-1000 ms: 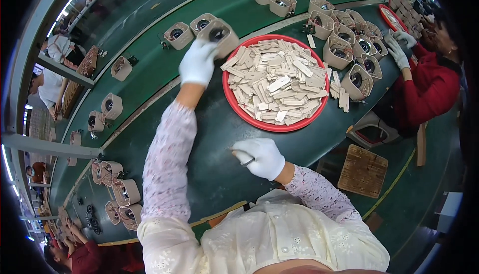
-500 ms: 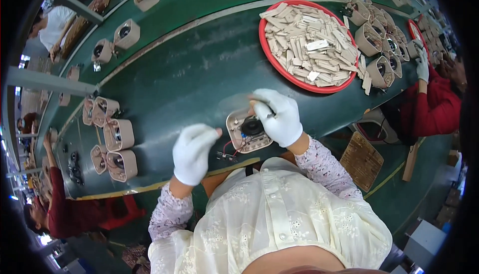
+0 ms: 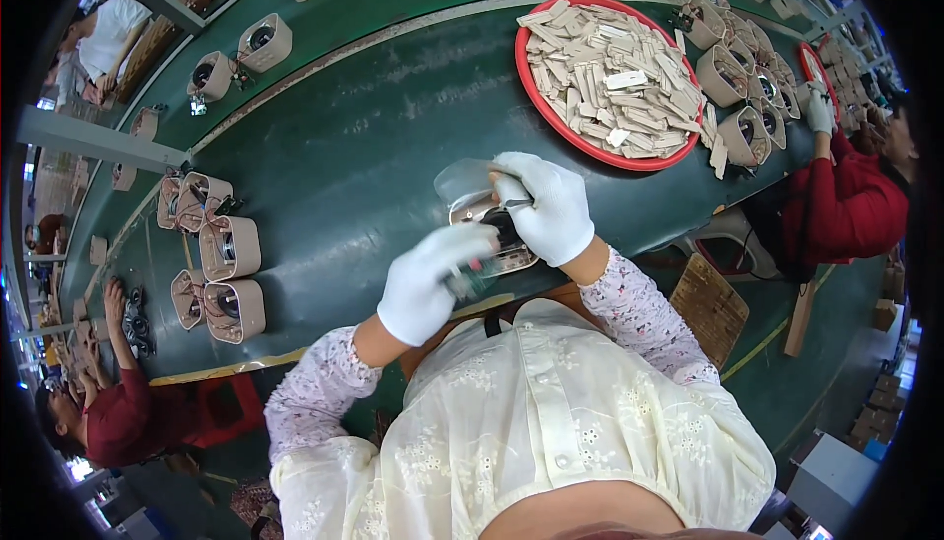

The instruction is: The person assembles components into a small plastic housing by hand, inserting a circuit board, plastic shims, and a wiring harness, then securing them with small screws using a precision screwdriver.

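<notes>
Fingers: on my right hand [image 3: 553, 208] they are gripping what I'm taking for a slim dark tool [image 3: 518, 203]; on my left hand [image 3: 433, 282] the tips are showing blurred, so I'm not able to tell whether they are grasping anything.
Green bench [image 3: 334, 147]: it is stretching out under all I'm handling.
Red basin [image 3: 629, 163]: it is sitting beyond my right hand, holding a heap of beige strips [image 3: 590, 88].
Other housings: one group [image 3: 229, 248] is standing off to my left; a larger cluster [image 3: 725, 78] is crowding the basin's right side.
Housing between my hands [image 3: 518, 263]: it is lying open side up, partly hidden; I'm judging the step in hand as working on its inner parts.
Black speaker [image 3: 505, 229]: it is showing inside; the next move seems to be calling for a steady housing and a tool kept off the cone.
Translucent piece [image 3: 464, 183]: it is showing beside the right fingertips; I'm not making out what it is.
</notes>
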A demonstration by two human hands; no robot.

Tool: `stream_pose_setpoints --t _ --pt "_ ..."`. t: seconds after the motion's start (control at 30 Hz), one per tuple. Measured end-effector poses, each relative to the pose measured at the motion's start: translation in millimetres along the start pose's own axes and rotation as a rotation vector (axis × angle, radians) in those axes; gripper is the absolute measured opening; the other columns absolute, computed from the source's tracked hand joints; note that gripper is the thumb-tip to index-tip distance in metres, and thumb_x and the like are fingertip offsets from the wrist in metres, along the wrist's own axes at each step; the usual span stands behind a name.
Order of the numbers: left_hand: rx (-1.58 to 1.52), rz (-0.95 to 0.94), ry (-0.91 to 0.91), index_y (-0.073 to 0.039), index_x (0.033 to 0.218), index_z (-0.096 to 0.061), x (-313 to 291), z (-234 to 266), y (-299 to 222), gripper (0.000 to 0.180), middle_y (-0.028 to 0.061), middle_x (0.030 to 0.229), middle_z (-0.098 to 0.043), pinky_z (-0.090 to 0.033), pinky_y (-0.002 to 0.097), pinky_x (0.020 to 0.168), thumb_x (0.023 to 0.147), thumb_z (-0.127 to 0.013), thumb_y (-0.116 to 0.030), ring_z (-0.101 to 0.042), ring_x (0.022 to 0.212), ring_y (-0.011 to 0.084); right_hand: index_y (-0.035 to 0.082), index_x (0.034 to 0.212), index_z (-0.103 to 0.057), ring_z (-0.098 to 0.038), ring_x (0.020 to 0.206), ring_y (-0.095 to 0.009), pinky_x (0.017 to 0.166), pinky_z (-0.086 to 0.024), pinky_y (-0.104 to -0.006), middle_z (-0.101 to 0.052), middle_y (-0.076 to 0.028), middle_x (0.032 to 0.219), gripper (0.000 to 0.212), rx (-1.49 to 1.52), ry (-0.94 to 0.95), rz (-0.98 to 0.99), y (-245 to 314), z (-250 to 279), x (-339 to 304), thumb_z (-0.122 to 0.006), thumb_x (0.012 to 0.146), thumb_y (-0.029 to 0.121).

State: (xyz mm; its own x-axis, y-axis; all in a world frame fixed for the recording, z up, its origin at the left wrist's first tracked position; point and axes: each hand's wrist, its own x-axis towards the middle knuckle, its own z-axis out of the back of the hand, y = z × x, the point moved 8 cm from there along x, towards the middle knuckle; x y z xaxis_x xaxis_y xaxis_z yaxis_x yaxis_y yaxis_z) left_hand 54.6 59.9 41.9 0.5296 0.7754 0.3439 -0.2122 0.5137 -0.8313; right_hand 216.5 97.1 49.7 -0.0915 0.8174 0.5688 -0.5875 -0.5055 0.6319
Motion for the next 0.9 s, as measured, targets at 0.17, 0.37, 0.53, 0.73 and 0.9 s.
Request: stream_pose_setpoints --t 0.17,0.37,0.53,0.73,0.9 --pt "-1.235 0.663 -0.136 0.001 0.142 -0.053 -19 -15 50 0.048 0.0014 0.095 -0.058 -0.032 0.0258 0.051 0.111 -0.044 -0.034 -0.045 0.063 0.0089 0.001 0.107 -0.071 -0.074 0.078 -0.029 0.069 -0.057 -0.0351 -0.074 -0.016 0.095 0.016 0.028 0.043 -0.026 -3 -2 -1 -0.070 0.091 0.005" --pt "-1.498 0.648 -0.110 -0.001 0.147 -0.045 -32 -16 40 0.056 0.0031 0.101 -0.054 -0.029 0.0274 0.052 0.104 -0.050 -0.037 -0.040 0.064 0.0111 0.002 0.108 -0.071 -0.074 0.078 -0.027 0.069 -0.057 -0.0336 -0.074 -0.015 0.096 0.018 0.230 0.147 -0.248 -23 -3 -1 -0.069 0.091 0.005" --pt "0.198 -0.077 0.218 -0.006 0.115 -0.068 -10 -11 -25 0.035 0.0093 0.107 -0.064 -0.056 0.0338 0.070 0.081 -0.072 0.001 -0.069 0.090 0.0239 -0.002 0.107 -0.072 -0.074 0.072 -0.023 0.066 -0.056 -0.0323 -0.074 -0.014 0.092 0.018 0.115 0.136 -0.115 -11 -4 2 -0.066 0.090 0.000" --pt "0.260 -0.054 -0.160 -0.004 0.096 -0.057 -4 10 -33 0.021 0.0122 0.106 -0.070 -0.060 0.0324 0.074 0.083 -0.070 0.007 -0.073 0.091 0.0257 -0.001 0.106 -0.072 -0.073 0.069 -0.024 0.066 -0.056 -0.0320 -0.074 -0.014 0.091 0.018 0.055 0.056 0.042 -4 -2 3 -0.067 0.089 -0.001" --pt "-0.713 0.634 -0.538 0.004 0.097 -0.052 -32 19 39 0.015 0.0218 0.106 -0.068 -0.066 0.0373 0.073 0.089 -0.059 0.013 -0.075 0.084 0.0271 -0.001 0.105 -0.072 -0.073 0.068 -0.024 0.064 -0.056 -0.0318 -0.073 -0.013 0.087 0.018 0.245 0.131 -0.134 -9 15 0 -0.067 0.088 -0.002"
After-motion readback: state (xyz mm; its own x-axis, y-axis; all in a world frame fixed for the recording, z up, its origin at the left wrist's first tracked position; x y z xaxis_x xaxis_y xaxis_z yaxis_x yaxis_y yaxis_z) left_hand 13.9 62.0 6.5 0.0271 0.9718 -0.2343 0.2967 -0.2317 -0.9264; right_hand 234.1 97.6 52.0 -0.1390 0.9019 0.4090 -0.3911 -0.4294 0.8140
